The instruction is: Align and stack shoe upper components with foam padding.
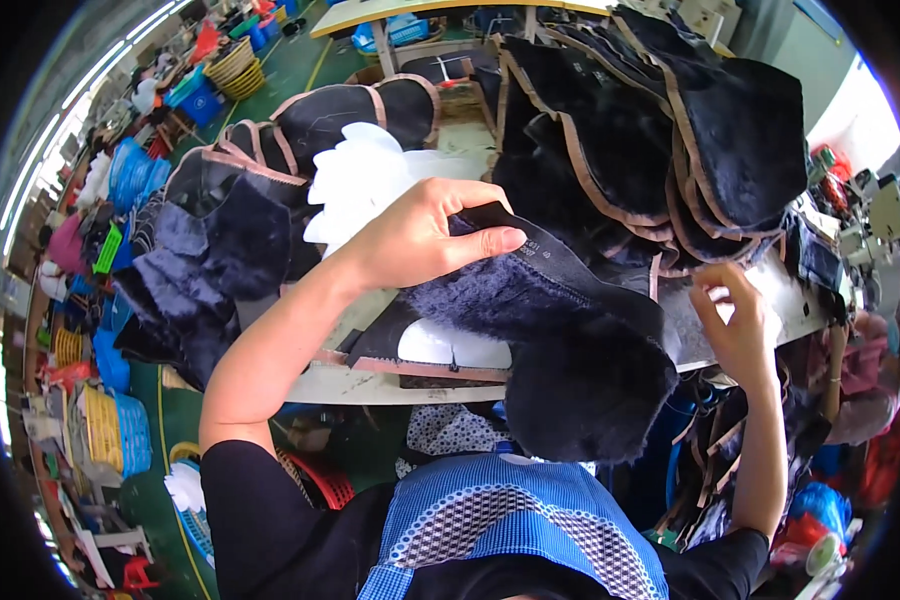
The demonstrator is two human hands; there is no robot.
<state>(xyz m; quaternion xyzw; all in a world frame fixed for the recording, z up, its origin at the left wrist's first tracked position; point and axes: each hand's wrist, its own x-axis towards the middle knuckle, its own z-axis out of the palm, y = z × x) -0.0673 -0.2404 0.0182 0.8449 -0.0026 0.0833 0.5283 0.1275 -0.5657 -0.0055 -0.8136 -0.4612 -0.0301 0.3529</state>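
1. The left hand (pixel 420 235) pinched the smooth band of a dark fur piece (pixel 570 315) between thumb and fingers, probably because that band gave a firmer grip than the pile.
2. That piece was held above the front of the worktop (pixel 385 396), its broad end hanging past the edge toward the blue apron (pixel 490 510), as nothing propped it there.
3. The right hand (pixel 735 320) was raised just beyond the piece's right side, fingers curled close to the thumb; whether anything thin lay between them, I could not tell.
4. Tan-edged dark pieces (pixel 740 130) overlapped at the back right, seemingly to stay within reach.
5. White scalloped pieces (pixel 355 185) lay behind the left forearm, apart from that stack.
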